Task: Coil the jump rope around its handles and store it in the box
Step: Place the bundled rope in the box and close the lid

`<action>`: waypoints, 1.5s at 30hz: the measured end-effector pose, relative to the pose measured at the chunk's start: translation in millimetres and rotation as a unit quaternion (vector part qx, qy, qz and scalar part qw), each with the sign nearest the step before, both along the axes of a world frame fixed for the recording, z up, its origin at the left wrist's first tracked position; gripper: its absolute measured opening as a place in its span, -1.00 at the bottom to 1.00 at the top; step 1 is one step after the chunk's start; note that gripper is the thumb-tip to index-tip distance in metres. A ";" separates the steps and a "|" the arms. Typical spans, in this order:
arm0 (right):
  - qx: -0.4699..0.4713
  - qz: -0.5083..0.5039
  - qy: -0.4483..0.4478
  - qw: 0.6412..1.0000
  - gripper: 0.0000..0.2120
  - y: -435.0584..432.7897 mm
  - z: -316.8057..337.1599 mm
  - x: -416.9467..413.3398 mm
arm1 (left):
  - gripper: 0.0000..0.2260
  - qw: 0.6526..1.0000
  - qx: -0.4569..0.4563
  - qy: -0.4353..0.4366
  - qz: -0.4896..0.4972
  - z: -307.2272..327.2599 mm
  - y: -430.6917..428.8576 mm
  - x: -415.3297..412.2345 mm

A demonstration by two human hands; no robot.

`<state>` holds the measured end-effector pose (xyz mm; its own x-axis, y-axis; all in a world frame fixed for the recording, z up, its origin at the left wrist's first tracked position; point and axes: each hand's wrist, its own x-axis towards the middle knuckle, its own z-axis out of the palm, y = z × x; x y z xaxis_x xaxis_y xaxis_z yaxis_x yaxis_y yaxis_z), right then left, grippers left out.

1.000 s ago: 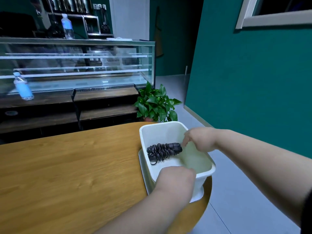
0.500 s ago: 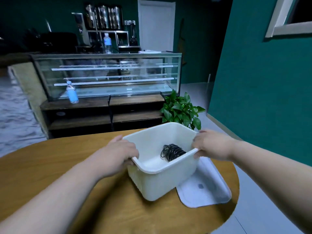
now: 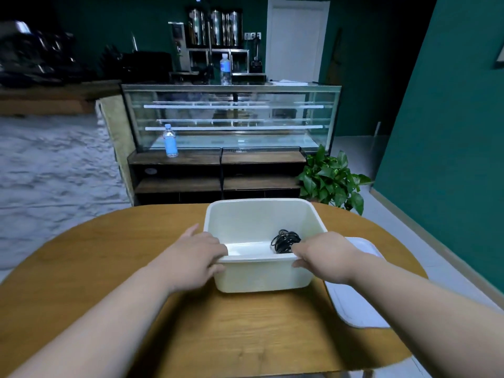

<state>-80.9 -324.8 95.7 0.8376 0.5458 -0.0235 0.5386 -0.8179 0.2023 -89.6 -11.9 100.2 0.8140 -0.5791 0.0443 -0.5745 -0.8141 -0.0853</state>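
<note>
Hands hold a white box [image 3: 261, 274] on a wooden table [image 3: 109, 257], one at each end of its near rim. Left hand [image 3: 195, 259] is at the box's 8 o'clock corner, fingers [image 3: 218, 248] curled over the rim and thumb below on the outer wall, gripping it. Right hand [image 3: 324, 256] is at the 4 o'clock corner, fingers [image 3: 298, 248] hooked over the rim and thumb against the outside, also gripping it. Coiled black rope [image 3: 285, 240] lies inside the box on its floor, toward 4 o'clock, just behind the right fingers; its handles are not clear under the coils. At 3 to 4 o'clock of the box a flat white lid [image 3: 354, 304] lies on the table, partly covered by the right forearm. Beyond the table, at 12 o'clock, stands a glass case [image 3: 231, 115] with a blue bottle [image 3: 170, 141] on the shelf before it, and at 1 o'clock a green plant [image 3: 332, 178] sits on the floor.
</note>
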 end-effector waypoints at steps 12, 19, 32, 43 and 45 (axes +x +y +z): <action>-0.003 -0.065 0.021 0.998 -0.74 16.4 -24.7 -15.7 | -0.88 0.997 -0.062 -0.004 0.050 -47.9 0.8 -6.8; 0.130 -0.040 0.026 0.990 -0.71 -0.6 -22.5 -26.4 | -0.64 0.995 -0.077 0.011 0.062 -46.7 -9.9 -14.6; 0.151 -0.291 0.081 0.941 -0.65 -88.4 -139.0 -84.3 | -0.56 0.987 -0.149 -0.011 -0.065 -32.0 -89.9 -41.3; 0.415 -0.383 -0.109 0.818 -0.85 -110.6 -72.9 -62.3 | -0.63 0.983 -0.174 -0.016 -0.053 -11.1 -116.1 -33.3; 0.498 -0.413 -0.159 0.746 -0.81 -119.2 -38.0 -52.0 | -0.65 0.980 -0.196 -0.014 -0.035 -3.8 -120.9 -33.1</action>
<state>-132.9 -444.0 57.7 0.7742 -0.5452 0.3215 -0.1766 -0.6738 -0.7175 -122.7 -132.7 96.4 0.7679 -0.5678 0.2965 -0.6324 -0.7455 0.2104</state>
